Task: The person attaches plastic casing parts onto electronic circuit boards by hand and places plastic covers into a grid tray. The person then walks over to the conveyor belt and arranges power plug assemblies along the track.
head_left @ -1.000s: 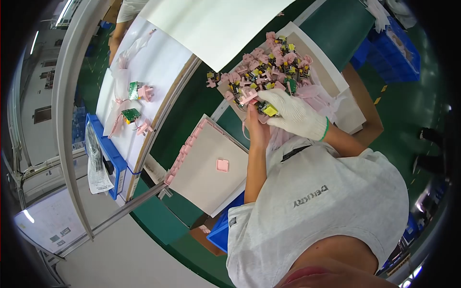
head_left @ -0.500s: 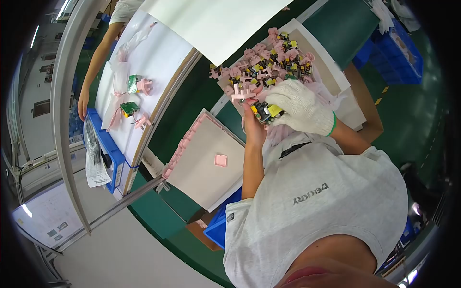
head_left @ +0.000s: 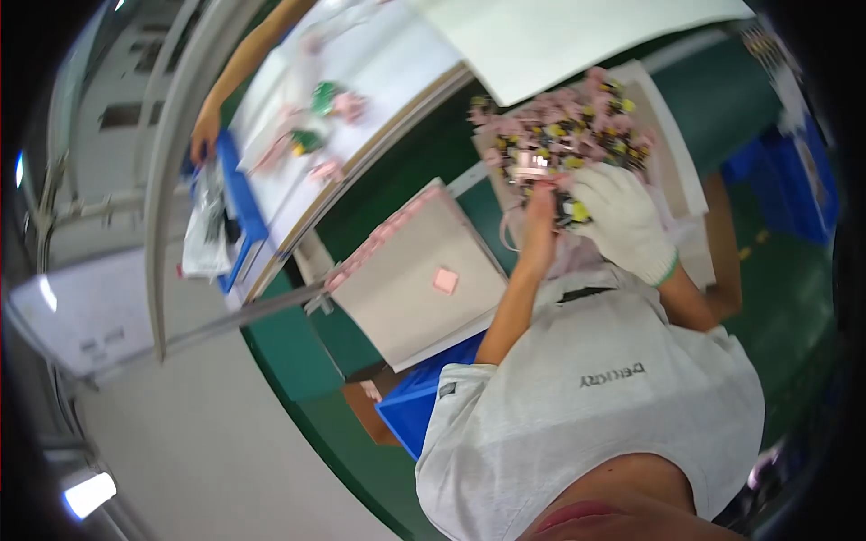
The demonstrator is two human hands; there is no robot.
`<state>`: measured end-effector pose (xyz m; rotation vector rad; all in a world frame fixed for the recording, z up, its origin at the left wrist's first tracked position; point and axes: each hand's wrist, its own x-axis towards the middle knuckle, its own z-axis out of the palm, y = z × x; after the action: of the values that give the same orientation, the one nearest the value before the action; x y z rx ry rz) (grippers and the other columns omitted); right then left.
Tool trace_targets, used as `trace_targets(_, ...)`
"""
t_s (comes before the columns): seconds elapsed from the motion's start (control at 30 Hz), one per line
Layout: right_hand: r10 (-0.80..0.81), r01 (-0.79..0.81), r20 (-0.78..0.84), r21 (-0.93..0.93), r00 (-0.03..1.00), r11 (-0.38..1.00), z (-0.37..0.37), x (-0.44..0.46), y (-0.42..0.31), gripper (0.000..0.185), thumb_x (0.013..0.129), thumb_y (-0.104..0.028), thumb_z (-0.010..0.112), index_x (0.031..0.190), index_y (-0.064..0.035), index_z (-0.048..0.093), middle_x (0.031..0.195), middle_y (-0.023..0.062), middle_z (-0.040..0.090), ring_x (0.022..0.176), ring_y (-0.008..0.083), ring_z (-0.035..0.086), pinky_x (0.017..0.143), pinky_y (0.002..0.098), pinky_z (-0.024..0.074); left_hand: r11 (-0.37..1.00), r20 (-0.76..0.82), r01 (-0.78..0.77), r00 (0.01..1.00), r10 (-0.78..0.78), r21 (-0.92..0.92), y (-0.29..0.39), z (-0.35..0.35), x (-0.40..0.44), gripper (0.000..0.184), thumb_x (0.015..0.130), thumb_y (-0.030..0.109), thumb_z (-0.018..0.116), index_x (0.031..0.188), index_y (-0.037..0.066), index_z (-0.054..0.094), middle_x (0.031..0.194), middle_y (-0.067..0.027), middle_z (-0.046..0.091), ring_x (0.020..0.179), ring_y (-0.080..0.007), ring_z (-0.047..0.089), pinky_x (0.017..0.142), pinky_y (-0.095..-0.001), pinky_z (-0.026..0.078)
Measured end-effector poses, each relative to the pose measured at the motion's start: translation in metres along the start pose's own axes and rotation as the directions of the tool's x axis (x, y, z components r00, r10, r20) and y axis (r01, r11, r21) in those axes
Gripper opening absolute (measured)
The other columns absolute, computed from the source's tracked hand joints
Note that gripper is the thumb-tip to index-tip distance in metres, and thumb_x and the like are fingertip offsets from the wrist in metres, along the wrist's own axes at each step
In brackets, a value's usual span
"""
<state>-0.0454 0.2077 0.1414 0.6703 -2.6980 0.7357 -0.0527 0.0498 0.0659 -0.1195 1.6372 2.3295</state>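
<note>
A worker's bare left hand (head_left: 539, 227) and white-gloved right hand (head_left: 624, 219) grip a pink plug assembly (head_left: 575, 213) between them, above the near edge of a heap of similar units. The left fingers close around its pink end; the gloved fingers press at the yellow-and-black circuit side, contact partly blurred. The heap of plug assemblies (head_left: 577, 126), pink, black and yellow, covers much of a beige cardboard sheet (head_left: 658, 117). To the left, a second beige board (head_left: 397, 302) carries one pink square cover (head_left: 445, 280) and a row of pink pieces (head_left: 383, 236) along its edge. Below it stand a blue bin (head_left: 424, 401), contents hidden, and a brown carton (head_left: 365, 422) showing pink parts inside. Across the rail, a blue tray (head_left: 242, 212) holds a clear plastic bag (head_left: 209, 221); a co-worker's hand (head_left: 206, 131) is at its end. One second earlier that hand was away from the tray. The view has since swung, while both of the worker's hands remain on the assembly.
</note>
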Motion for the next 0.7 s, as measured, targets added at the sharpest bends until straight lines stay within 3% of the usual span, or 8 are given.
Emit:
trace_targets(0.03, -0.048, 0.048, -0.004, 0.026, 0.999, 0.999, -0.002, 0.001, -0.003, 0.058, 0.058, -0.014, 0.076, 0.112, -0.0041, 0.057, 0.119, 0.0104, 0.056, 0.115, 0.0315, 0.051, 0.097, 0.0419, 0.0412, 0.998, 0.011, -0.023, 1.0, 0.023, 0.051, 0.001, -0.002, -0.001, 0.049, 0.101, 0.046, 0.036, 0.124, 0.006, 0.052, 0.103, -0.0018, 0.058, 0.095, -0.0097, 0.051, 0.084, -0.025, 0.042)
trace_targets(0.1, 0.002, 0.0, 0.051, -0.041, 0.999, 0.999, -0.008, -0.001, -0.008, 0.059, 0.064, -0.018, 0.077, 0.118, -0.007, 0.054, 0.123, 0.0105, 0.054, 0.117, 0.0294, 0.05, 0.098, 0.0415, 0.0398, 0.993, 0.006, -0.061, 0.998, 0.06, 0.097, 0.005, 0.002, -0.001, 0.046, 0.102, 0.042, 0.035, 0.123, 0.005, 0.052, 0.102, -0.0016, 0.057, 0.093, -0.0098, 0.049, 0.083, -0.0244, 0.04)
trace_targets(0.2, -0.001, 0.0, 0.037, 0.036, 0.999, 0.999, -0.003, -0.004, -0.005, 0.061, 0.061, -0.011, 0.076, 0.118, -0.0053, 0.054, 0.123, 0.0117, 0.054, 0.116, 0.0324, 0.05, 0.097, 0.0418, 0.0416, 0.978, -0.006, -0.143, 0.989, 0.146, 0.153, -0.013, 0.001, 0.004, 0.04, 0.101, 0.036, 0.037, 0.122, 0.005, 0.053, 0.098, 0.0002, 0.056, 0.085, -0.0078, 0.051, 0.072, -0.0225, 0.042)
trace_targets(0.27, 0.003, -0.006, 0.031, 0.073, 1.0, 0.997, -0.001, -0.004, -0.004, 0.062, 0.059, -0.008, 0.076, 0.117, -0.0044, 0.054, 0.123, 0.0123, 0.054, 0.115, 0.0338, 0.05, 0.096, 0.042, 0.0425, 0.974, -0.024, -0.168, 0.985, 0.173, 0.154, -0.015, 0.0, 0.004, 0.039, 0.101, 0.034, 0.037, 0.122, 0.005, 0.053, 0.097, 0.0, 0.056, 0.086, -0.0076, 0.051, 0.072, -0.0226, 0.042)
trace_targets(0.37, 0.002, -0.013, 0.075, 0.148, 0.997, 0.989, 0.0, -0.006, -0.005, 0.06, 0.066, -0.011, 0.076, 0.12, -0.0052, 0.052, 0.125, 0.0122, 0.052, 0.115, 0.0332, 0.051, 0.099, 0.0429, 0.0406, 0.967, -0.043, -0.199, 0.977, 0.208, 0.161, -0.009, 0.001, -0.002, 0.036, 0.1, 0.03, 0.036, 0.122, 0.005, 0.052, 0.097, -0.0005, 0.056, 0.086, -0.0074, 0.05, 0.073, -0.0228, 0.042)
trace_targets(0.47, 0.002, -0.01, 0.06, 0.138, 0.998, 0.99, 0.005, -0.008, 0.0, 0.063, 0.062, -0.008, 0.076, 0.12, -0.0053, 0.053, 0.125, 0.0122, 0.052, 0.114, 0.0338, 0.051, 0.096, 0.042, 0.0425, 0.984, -0.025, 0.108, 0.994, -0.106, 0.139, 0.008, -0.001, -0.005, 0.034, 0.099, 0.022, 0.038, 0.127, 0.005, 0.047, 0.103, -0.0014, 0.055, 0.086, -0.0069, 0.05, 0.072, -0.0224, 0.042)
trace_targets(0.63, 0.015, -0.017, 0.018, 0.107, 1.0, 0.994, 0.006, -0.012, 0.004, 0.063, 0.06, -0.005, 0.076, 0.119, -0.0049, 0.053, 0.125, 0.013, 0.053, 0.114, 0.0332, 0.051, 0.095, 0.0414, 0.0439, 0.978, 0.133, 0.019, 0.99, -0.047, 0.207, 0.01, -0.009, -0.007, 0.039, 0.097, 0.015, 0.044, 0.134, 0.007, 0.038, 0.106, -0.0024, 0.055, 0.087, -0.0072, 0.051, 0.072, -0.0235, 0.043)
trace_targets(0.7, 0.047, -0.048, 0.01, 0.148, 0.999, 0.988, 0.008, -0.011, 0.003, 0.062, 0.062, -0.005, 0.075, 0.12, -0.0044, 0.053, 0.125, 0.0131, 0.053, 0.115, 0.0324, 0.051, 0.095, 0.0408, 0.0438, 0.995, 0.231, 0.022, 0.972, -0.043, 0.093, 0.015, -0.012, -0.01, 0.051, 0.094, 0.007, 0.05, 0.14, 0.007, 0.028, 0.117, -0.0038, 0.051, 0.097, -0.0096, 0.05, 0.08, -0.0239, 0.043)
